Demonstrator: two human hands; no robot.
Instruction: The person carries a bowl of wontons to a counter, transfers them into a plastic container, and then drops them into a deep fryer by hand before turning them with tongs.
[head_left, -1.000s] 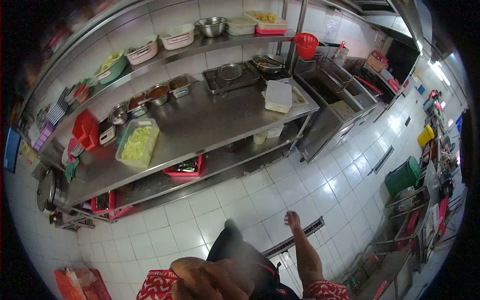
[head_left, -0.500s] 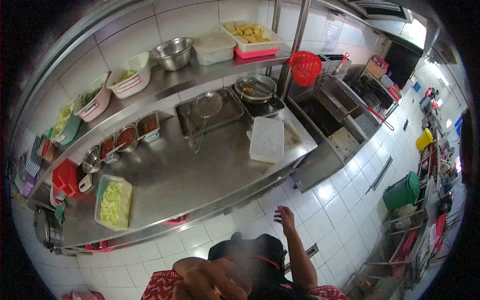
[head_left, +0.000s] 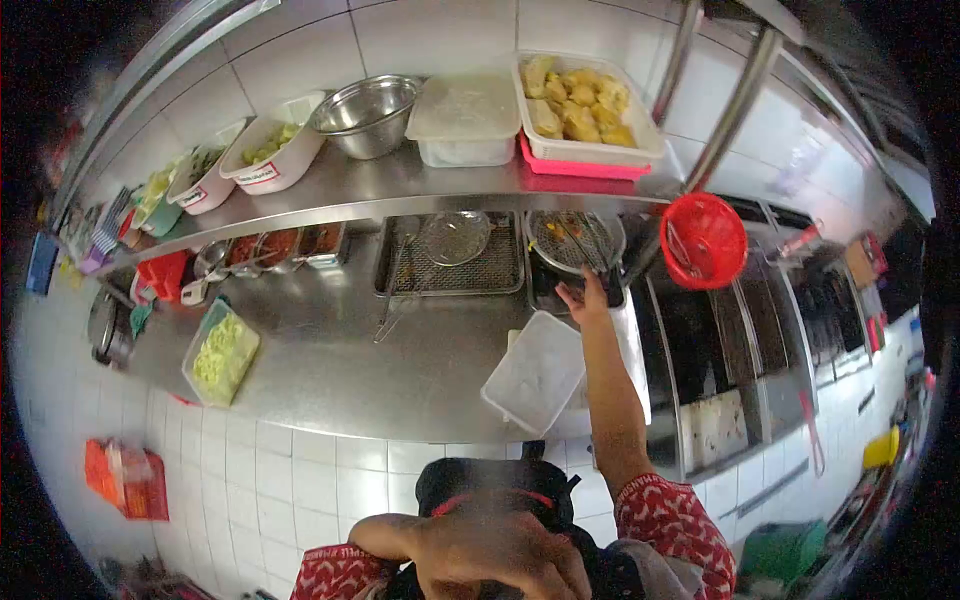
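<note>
My right hand point(head_left: 586, 297) reaches forward over the counter, thumb and fingers apart. Its fingertips are at the near rim of a round metal pan point(head_left: 548, 255). In that pan lie orange bits and what look like dark tongs point(head_left: 594, 240), whose near end is close to my fingers; contact is hard to make out. Below my hand a white plastic lid or shallow tray point(head_left: 537, 372) lies at a slant. My left hand point(head_left: 500, 555) is held in front of my chest, near the camera; its fingers are blurred and partly cut off.
On the counter stand a tub of shredded cabbage point(head_left: 222, 357), a rack tray point(head_left: 450, 265) with a strainer point(head_left: 457, 237), and sauce containers point(head_left: 283, 247). The shelf above holds a metal bowl point(head_left: 368, 115) and a potato tub point(head_left: 580, 105). A red basket point(head_left: 704, 240) hangs beside the fryers point(head_left: 715, 330).
I have come closer to the counter, and the view has turned. My right hand has moved from beside my body out to the round pan. My left hand stays at my chest.
</note>
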